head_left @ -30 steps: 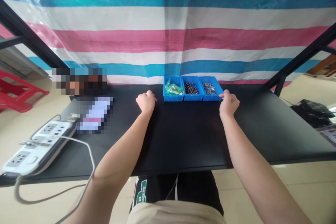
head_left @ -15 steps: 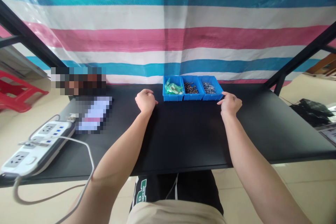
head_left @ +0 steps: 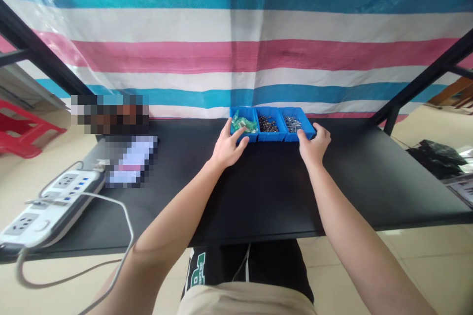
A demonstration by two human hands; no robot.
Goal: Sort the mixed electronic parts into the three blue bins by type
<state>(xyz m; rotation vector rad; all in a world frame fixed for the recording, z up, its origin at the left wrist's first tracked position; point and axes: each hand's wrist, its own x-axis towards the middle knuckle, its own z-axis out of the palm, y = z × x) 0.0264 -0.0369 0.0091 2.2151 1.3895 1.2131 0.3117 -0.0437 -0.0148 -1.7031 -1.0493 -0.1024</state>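
Three blue plastic bins stand side by side in a row. The left bin holds clear green-tinted plastic pieces, apparently bagged. In the middle bin are small dark brown and metallic parts. Silvery screw-like or pin-like pieces fill the right bin. My left hand is open at the left bin's front left corner, one finger reaching over its edge and the thumb in front. My right hand is open around the right bin's front right corner, thumb at its front wall, fingers along its side.
The bins rest on a black table against a striped tarp. A white power strip with a looping cable lies at the left, near a pixelated phone-like object. Black frame posts rise at both sides. A red stool stands on the floor.
My left hand has moved right to the left bin and its curled fingers have spread. My right hand has shifted slightly left and opened around the right bin's corner. The bins look nearly unmoved.
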